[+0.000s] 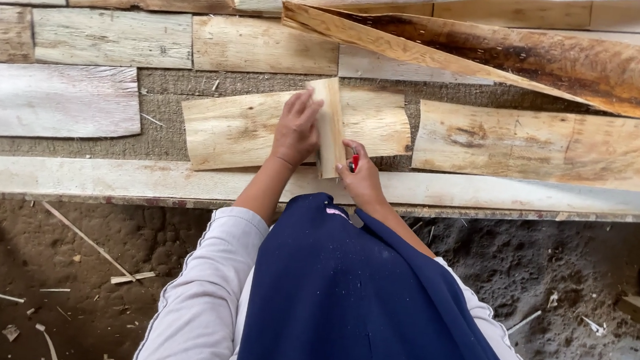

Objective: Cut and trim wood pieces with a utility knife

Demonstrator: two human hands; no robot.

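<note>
Left hand steadies small wood piece on plank; right hand grips red tool; marking step, next needs steady hold

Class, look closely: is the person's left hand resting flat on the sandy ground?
No. The left hand presses against a small upright wood strip standing on a plank.

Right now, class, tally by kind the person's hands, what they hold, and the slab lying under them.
hands, left hand and right hand: 2
small pale wood strip: 1
small red item: 1
broad pale slab: 1
Total: 5
</note>
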